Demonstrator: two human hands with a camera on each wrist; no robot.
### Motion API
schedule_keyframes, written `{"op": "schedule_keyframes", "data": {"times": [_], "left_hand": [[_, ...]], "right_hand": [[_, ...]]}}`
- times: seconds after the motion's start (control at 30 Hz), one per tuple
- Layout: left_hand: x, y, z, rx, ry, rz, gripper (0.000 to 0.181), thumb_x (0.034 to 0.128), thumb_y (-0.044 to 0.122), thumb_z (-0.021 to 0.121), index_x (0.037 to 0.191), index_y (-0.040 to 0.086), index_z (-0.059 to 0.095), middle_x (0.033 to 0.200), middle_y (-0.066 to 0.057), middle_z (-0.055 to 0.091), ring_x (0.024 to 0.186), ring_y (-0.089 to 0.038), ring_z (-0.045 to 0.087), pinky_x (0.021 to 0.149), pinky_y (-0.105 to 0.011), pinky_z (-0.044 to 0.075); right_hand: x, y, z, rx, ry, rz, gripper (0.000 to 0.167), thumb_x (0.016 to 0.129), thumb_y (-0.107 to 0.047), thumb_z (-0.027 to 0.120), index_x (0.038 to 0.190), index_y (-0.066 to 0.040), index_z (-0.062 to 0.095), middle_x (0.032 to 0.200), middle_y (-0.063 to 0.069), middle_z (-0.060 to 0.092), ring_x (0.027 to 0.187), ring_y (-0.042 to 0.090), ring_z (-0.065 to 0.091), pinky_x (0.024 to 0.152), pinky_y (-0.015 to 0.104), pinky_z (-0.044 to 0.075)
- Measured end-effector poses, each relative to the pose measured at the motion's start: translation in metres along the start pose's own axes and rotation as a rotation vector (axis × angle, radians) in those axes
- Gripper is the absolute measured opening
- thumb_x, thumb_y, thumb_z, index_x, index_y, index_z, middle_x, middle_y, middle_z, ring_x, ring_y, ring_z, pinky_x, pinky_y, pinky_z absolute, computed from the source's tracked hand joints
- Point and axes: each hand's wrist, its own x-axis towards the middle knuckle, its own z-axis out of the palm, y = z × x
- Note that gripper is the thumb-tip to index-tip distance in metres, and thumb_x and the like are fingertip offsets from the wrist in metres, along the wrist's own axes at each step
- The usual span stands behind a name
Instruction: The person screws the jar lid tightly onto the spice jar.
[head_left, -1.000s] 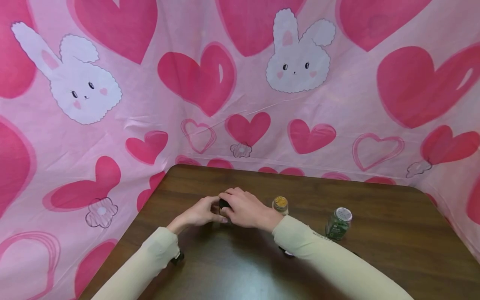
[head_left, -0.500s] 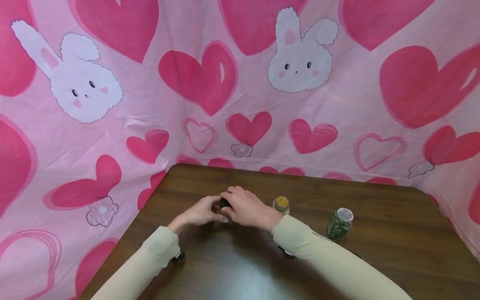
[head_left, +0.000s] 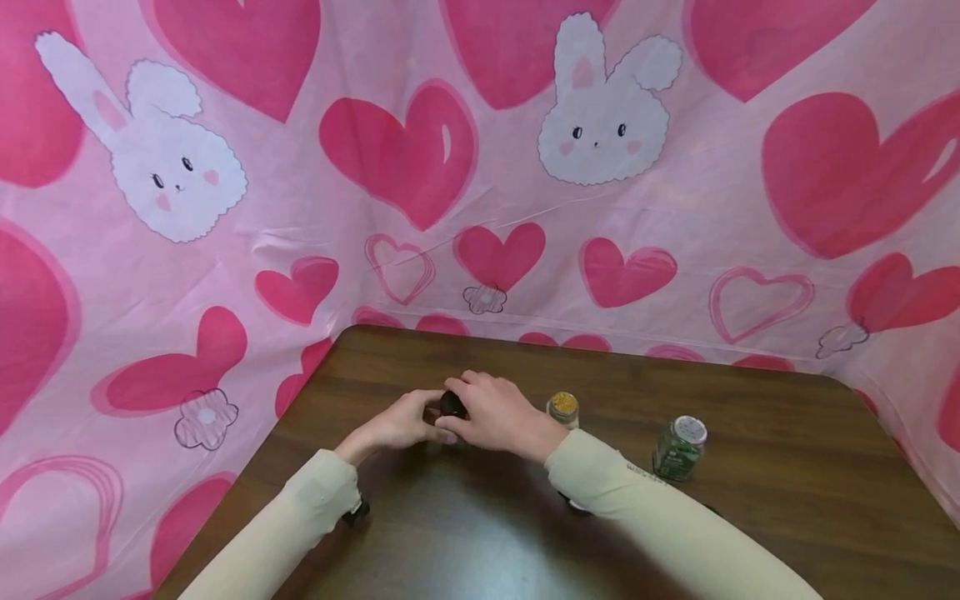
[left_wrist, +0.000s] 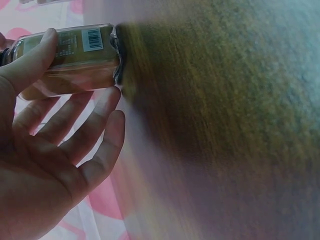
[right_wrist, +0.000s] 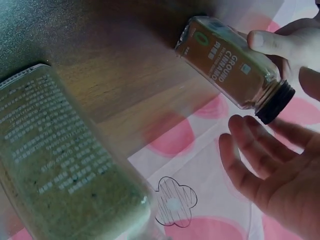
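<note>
A glass jar of ground cinnamon (right_wrist: 225,60) stands on the table, its label facing the right wrist view. My left hand (head_left: 401,423) grips its body from the left, thumb across one side and fingers under the other in the left wrist view. On the jar's neck sits a black lid (right_wrist: 275,102). My right hand (head_left: 498,417) reaches over from the right, with thumb and index finger on either side of that lid (head_left: 452,404). Its other fingers (right_wrist: 245,160) extend loosely past it. Any small gap between thumb and lid is hard to judge.
Just right of my right wrist stands a jar of yellowish contents (head_left: 562,407), large in the right wrist view. Farther right is a green jar (head_left: 678,450) with a pale top. The brown wooden table (head_left: 465,533) meets a pink heart-and-rabbit cloth (head_left: 510,192) behind.
My right fingers have shifted slightly around the lid, and more of its black top shows. The left hand keeps its grip on the jar. The other jars stay put.
</note>
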Motion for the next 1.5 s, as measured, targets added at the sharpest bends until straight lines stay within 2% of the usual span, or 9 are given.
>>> {"op": "schedule_keyframes", "data": {"times": [0.1,0.27,0.53,0.83,1.03,1.23,1.4,1.5], "left_hand": [[0.0,0.001,-0.001,0.006,-0.001,0.005,0.046,0.0891,0.016,0.088,0.129,0.006,0.068,0.113,-0.003,0.072,0.096,-0.02,0.067,0.088,-0.04,0.054],[-0.001,0.002,-0.001,0.003,0.003,-0.007,0.047,0.0877,0.014,0.088,0.129,0.005,0.066,0.102,-0.001,0.069,0.083,-0.019,0.062,0.075,-0.033,0.051],[-0.003,0.001,0.001,-0.024,-0.022,-0.034,0.047,0.086,0.011,0.089,0.127,0.006,0.066,0.087,-0.001,0.065,0.076,-0.021,0.059,0.065,-0.031,0.047],[0.0,-0.001,0.0,0.006,-0.01,0.004,0.041,0.0878,0.014,0.088,0.123,0.006,0.069,0.091,-0.001,0.066,0.075,-0.019,0.061,0.066,-0.031,0.05],[0.0,-0.001,0.001,0.021,-0.011,0.005,0.04,0.0875,0.015,0.089,0.122,0.008,0.07,0.089,0.0,0.065,0.074,-0.017,0.06,0.065,-0.03,0.048],[0.002,-0.003,0.001,0.038,-0.011,0.004,0.038,0.0864,0.014,0.09,0.119,0.007,0.071,0.085,0.001,0.065,0.071,-0.015,0.061,0.063,-0.03,0.048],[0.003,-0.005,0.001,0.05,-0.005,0.01,0.039,0.0863,0.014,0.09,0.12,0.007,0.071,0.09,0.002,0.067,0.075,-0.014,0.062,0.066,-0.029,0.049],[0.003,-0.005,0.001,0.047,-0.004,0.014,0.042,0.0852,0.013,0.09,0.122,0.006,0.071,0.095,0.001,0.069,0.08,-0.015,0.063,0.072,-0.03,0.05]], "right_hand": [[-0.001,0.0,-0.002,-0.03,-0.021,-0.041,0.053,0.1,-0.041,0.071,0.143,-0.011,0.063,0.128,0.008,0.065,0.111,0.023,0.061,0.093,0.042,0.056],[0.0,0.0,-0.006,-0.077,-0.032,-0.078,0.049,0.101,-0.034,0.069,0.145,-0.013,0.062,0.136,0.008,0.062,0.122,0.025,0.055,0.101,0.046,0.051],[0.0,0.001,-0.011,-0.09,-0.045,-0.103,0.045,0.097,-0.024,0.071,0.141,-0.014,0.065,0.135,0.007,0.062,0.121,0.025,0.056,0.098,0.044,0.053],[-0.001,0.001,-0.012,-0.084,-0.042,-0.112,0.044,0.097,-0.023,0.071,0.14,-0.013,0.066,0.132,0.007,0.064,0.119,0.024,0.057,0.097,0.043,0.053],[-0.002,0.003,-0.014,-0.089,-0.043,-0.114,0.044,0.097,-0.022,0.07,0.139,-0.012,0.066,0.13,0.007,0.064,0.117,0.024,0.058,0.095,0.042,0.054],[-0.003,0.004,-0.018,-0.049,-0.056,-0.102,0.043,0.097,-0.02,0.072,0.139,-0.009,0.066,0.13,0.008,0.065,0.117,0.024,0.059,0.097,0.041,0.054],[-0.004,0.005,-0.019,-0.017,-0.072,-0.097,0.042,0.097,-0.017,0.074,0.138,-0.009,0.067,0.128,0.008,0.064,0.116,0.024,0.059,0.096,0.04,0.055],[-0.004,0.006,-0.019,-0.008,-0.07,-0.1,0.039,0.097,-0.016,0.074,0.135,-0.009,0.068,0.125,0.008,0.065,0.112,0.023,0.059,0.094,0.039,0.056]]}}
